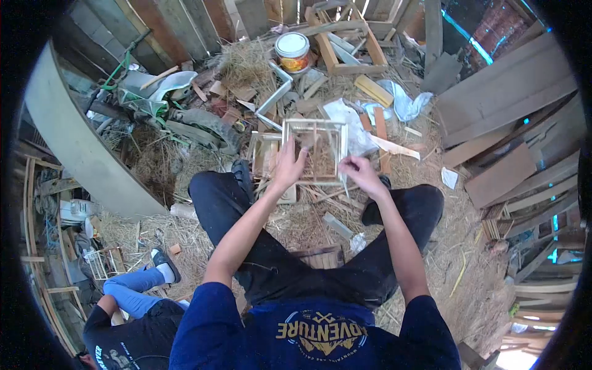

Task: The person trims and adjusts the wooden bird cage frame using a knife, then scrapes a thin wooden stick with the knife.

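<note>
A small box-like frame of pale wooden sticks (316, 123) stands on the ground between my knees. My left hand (288, 166) holds its left upright, fingers along the stick and thumb apart on the inner side. At the right upright, my right hand (364, 176) has its fingertips pinched together. What they grip is too small to make out; a thin pale strip shows just below them. A second, lower stick frame (264, 151) sits against the left of the first one.
Straw and wood scraps cover the ground. A white paint bucket (291, 52) and a larger wooden frame (357, 69) lie ahead. A motorcycle wheel (206, 129) is at left, beside a curved panel (86, 135). Another person (139, 314) sits at lower left. Boards (505, 92) lean at right.
</note>
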`<state>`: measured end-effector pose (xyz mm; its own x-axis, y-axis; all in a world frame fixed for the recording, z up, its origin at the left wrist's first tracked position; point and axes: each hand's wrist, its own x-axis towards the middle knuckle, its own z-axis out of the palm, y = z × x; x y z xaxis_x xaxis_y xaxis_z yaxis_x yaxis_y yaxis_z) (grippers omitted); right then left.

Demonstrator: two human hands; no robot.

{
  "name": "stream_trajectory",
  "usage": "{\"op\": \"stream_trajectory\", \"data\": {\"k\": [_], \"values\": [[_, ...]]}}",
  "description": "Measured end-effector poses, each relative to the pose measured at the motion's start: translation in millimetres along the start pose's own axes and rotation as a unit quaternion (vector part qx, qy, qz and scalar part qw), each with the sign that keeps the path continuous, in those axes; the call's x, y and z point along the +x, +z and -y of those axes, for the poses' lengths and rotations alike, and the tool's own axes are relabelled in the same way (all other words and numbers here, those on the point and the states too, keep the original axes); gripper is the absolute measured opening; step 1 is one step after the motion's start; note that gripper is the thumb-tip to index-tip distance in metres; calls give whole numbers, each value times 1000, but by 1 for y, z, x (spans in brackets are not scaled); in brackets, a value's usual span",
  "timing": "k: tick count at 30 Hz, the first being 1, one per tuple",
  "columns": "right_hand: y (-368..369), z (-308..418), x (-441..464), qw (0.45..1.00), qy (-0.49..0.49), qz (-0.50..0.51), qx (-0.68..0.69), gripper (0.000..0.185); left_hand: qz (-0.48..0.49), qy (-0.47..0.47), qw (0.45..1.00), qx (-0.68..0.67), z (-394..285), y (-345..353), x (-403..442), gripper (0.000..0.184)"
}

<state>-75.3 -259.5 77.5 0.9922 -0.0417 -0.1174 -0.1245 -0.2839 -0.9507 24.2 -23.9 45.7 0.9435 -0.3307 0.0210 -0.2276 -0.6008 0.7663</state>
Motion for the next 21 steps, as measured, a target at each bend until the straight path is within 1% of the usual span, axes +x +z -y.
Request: {"op": "stream_trajectory", "data": {"k": [1, 2, 3, 4, 5, 8, 9, 12, 13, 16, 17, 20, 21], "values": [[5, 4, 1, 999, 16, 40, 13, 23, -24, 9, 997, -74, -8, -9, 0, 69], [9, 1, 3, 996, 20, 80, -15, 26, -7, -9, 980, -199, -13, -20, 1, 66], [16, 7, 4, 993, 22, 119, 4, 27, 12, -26, 947, -321, -16, -29, -1, 63], [22, 17, 2, 987, 27, 157, 22, 27, 31, -43, 897, -439, -20, -37, -4, 60], [28, 27, 0, 981, 32, 189, 6, 27, 8, -24, 883, -469, -25, -43, -7, 48], [50, 22, 4, 967, 27, 249, 40, 29, 40, -5, 866, -499, -25, -63, -19, 41], [52, 30, 4, 959, 65, 273, 46, 31, 20, -20, 860, -510, -31, -69, -24, 36], [51, 44, 11, 957, 31, 288, -17, 34, 2, -18, 844, -536, -32, -85, -37, 38], [47, 58, 9, 963, 10, 269, -8, 36, -19, -24, 857, -515, -38, -94, -42, 37], [36, 84, 8, 974, -33, 204, -97, 33, -6, -22, 872, -489, -27, -103, -60, 38], [37, 89, 5, 981, -16, 176, -78, 39, -17, -17, 881, -472, -29, -99, -65, 36], [41, 101, 2, 987, -45, 139, -60, 42, 14, -64, 870, -490, -20, -93, -73, 35], [45, 85, 5, 988, -93, 99, -71, 39, 16, -65, 866, -495, -23, -91, -73, 35]]}}
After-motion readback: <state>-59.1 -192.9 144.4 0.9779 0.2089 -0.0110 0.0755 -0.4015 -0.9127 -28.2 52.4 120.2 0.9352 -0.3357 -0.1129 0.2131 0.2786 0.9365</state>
